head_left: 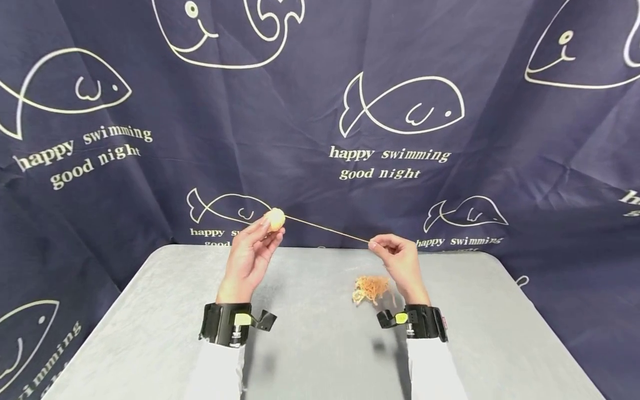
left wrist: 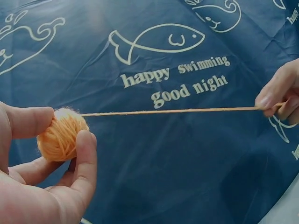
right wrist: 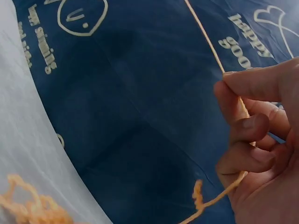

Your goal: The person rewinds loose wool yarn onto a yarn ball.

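A small ball of orange yarn (left wrist: 63,135) is held between the thumb and fingertips of my left hand (head_left: 252,255), raised above the far edge of the table. From the ball a taut strand of yarn (head_left: 327,228) runs across to my right hand (head_left: 400,261), which pinches it between thumb and index finger. In the right wrist view the strand (right wrist: 210,44) passes on through the curled fingers and comes out below the palm. On the table under the right hand lies a loose, tangled heap of the same yarn (head_left: 371,289).
The grey table (head_left: 310,344) reaches back to a dark blue curtain (head_left: 300,139) printed with white fish and lettering. Each wrist wears a black strap, the left strap (head_left: 227,324) and the right strap (head_left: 425,322), with a small bracket jutting inward.
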`<state>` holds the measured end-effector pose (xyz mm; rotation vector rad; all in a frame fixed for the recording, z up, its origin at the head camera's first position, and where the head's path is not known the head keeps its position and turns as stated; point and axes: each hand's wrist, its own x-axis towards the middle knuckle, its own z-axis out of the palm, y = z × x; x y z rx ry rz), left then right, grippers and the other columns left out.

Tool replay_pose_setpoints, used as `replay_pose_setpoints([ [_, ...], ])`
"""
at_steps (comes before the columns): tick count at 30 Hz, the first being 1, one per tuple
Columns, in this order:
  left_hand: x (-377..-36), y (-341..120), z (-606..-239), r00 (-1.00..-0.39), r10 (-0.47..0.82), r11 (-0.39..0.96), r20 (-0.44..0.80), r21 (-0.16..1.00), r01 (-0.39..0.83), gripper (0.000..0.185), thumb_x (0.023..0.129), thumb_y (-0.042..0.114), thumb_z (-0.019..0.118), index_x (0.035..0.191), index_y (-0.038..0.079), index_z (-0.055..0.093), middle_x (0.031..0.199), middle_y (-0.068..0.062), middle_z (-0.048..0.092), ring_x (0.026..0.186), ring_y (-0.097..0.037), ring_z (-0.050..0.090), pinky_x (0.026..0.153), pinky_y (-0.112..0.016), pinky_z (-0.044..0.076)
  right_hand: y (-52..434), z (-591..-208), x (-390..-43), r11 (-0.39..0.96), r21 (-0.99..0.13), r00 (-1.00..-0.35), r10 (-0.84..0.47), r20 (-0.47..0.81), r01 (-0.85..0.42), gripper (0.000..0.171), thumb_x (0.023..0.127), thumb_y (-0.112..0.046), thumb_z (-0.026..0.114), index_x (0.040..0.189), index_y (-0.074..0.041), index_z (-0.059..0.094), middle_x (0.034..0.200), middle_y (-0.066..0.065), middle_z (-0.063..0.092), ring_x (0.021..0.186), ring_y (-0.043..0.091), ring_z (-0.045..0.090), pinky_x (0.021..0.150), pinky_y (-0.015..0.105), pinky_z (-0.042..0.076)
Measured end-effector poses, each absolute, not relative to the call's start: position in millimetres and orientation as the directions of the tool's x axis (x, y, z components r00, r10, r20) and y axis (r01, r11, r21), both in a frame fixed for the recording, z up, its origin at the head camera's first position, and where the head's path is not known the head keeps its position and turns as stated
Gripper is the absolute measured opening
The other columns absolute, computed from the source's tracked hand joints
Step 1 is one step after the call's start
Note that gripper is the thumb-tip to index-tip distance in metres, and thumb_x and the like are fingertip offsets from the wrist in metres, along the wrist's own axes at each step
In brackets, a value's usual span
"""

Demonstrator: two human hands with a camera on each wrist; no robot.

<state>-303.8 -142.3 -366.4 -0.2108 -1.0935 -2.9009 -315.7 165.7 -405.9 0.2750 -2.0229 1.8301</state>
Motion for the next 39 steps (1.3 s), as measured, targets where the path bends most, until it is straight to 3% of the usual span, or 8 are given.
replay_pose_setpoints([
  [7, -302, -159, -373, -0.989, -0.021, -0.776, 0.149, 0.621, 0.11, 0.017, 0.1, 0.001, 0.059, 0.109, 0.004, 0.073, 0.107, -0.011, 0.07, 0.091, -0.022, 0.07, 0.09, -0.028, 0.057, 191, -414, -307, 0.151, -0.922, -0.896, 0.225, 0.382, -0.355, 0.013, 0.088, 0.001, 0.075, 0.096, 0.01, 0.072, 0.069, -0.007, 0.066, 0.055, 0.003, 0.049, 0.047, 0.016, 0.042],
  [17, -302, -172, -372, -0.976, -0.084, -0.741, 0.198, 0.643, 0.195, 0.019, 0.099, -0.001, 0.06, 0.113, 0.004, 0.073, 0.107, -0.01, 0.07, 0.088, -0.018, 0.071, 0.088, -0.026, 0.058, 233, -438, -304, 0.414, -0.905, -0.899, 0.354, 0.259, -0.098, 0.012, 0.091, -0.002, 0.071, 0.096, 0.009, 0.071, 0.07, 0.001, 0.067, 0.059, 0.015, 0.065, 0.052, 0.018, 0.052],
  [24, -296, -168, -365, -0.97, -0.071, -0.674, 0.234, 0.706, 0.219, 0.024, 0.099, -0.005, 0.058, 0.117, 0.006, 0.07, 0.108, -0.01, 0.07, 0.089, -0.019, 0.072, 0.086, -0.026, 0.059, 230, -450, -309, 0.499, -0.866, -0.886, 0.384, 0.26, -0.038, 0.011, 0.087, -0.005, 0.073, 0.091, 0.005, 0.074, 0.072, 0.003, 0.067, 0.06, 0.007, 0.057, 0.055, 0.019, 0.045],
  [31, -281, -159, -351, -0.937, 0.052, -0.716, 0.347, 0.666, 0.207, 0.031, 0.1, -0.007, 0.05, 0.123, 0.004, 0.068, 0.114, -0.015, 0.065, 0.091, -0.027, 0.072, 0.084, -0.028, 0.06, 213, -454, -319, 0.646, -0.759, -0.933, 0.221, 0.283, -0.078, 0.007, 0.086, -0.005, 0.071, 0.088, 0.001, 0.074, 0.074, 0.004, 0.068, 0.064, 0.012, 0.057, 0.061, 0.024, 0.046],
  [35, -275, -153, -350, -0.91, 0.061, -0.61, 0.41, 0.737, 0.291, 0.035, 0.096, -0.013, 0.048, 0.123, 0.0, 0.067, 0.115, -0.014, 0.065, 0.093, -0.024, 0.07, 0.083, -0.029, 0.06, 203, -451, -319, 0.696, -0.707, -0.969, 0.066, 0.237, -0.126, 0.005, 0.087, -0.006, 0.071, 0.089, -0.003, 0.075, 0.079, 0.004, 0.071, 0.07, 0.014, 0.061, 0.069, 0.031, 0.05],
  [39, -271, -147, -349, -0.899, 0.03, -0.446, 0.436, 0.811, 0.378, 0.035, 0.092, -0.016, 0.054, 0.122, -0.003, 0.066, 0.112, -0.01, 0.068, 0.094, -0.019, 0.068, 0.081, -0.029, 0.06, 198, -436, -312, 0.69, -0.702, -0.974, -0.021, 0.224, -0.177, 0.008, 0.091, -0.009, 0.069, 0.096, -0.005, 0.074, 0.089, 0.005, 0.074, 0.081, 0.019, 0.066, 0.078, 0.04, 0.054],
])
